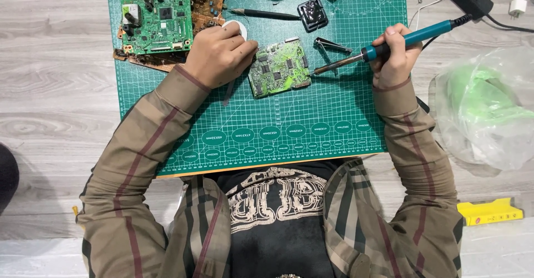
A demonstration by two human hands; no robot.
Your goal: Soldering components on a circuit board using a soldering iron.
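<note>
A big green mat (pixel 311 116) covers the surface. My left hand (pixel 218 55) presses the small green board (pixel 279 68) flat in the middle. My right hand's fingers (pixel 396 52) wrap tight around the hot iron (pixel 384 48). If the board slides, the tip might burn me.

Sm. green PCB (pixel 279 68) flat on mat; iron (pixel 384 47) tip touching.

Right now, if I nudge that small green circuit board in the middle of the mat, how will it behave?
The small green circuit board looks thin, flat and rigid, so it would likely slide rather than bend or roll. It seems light, so a nudge may spin it. The left hand is at its edge and the soldering iron tip touches it, which probably steadies it.
</note>
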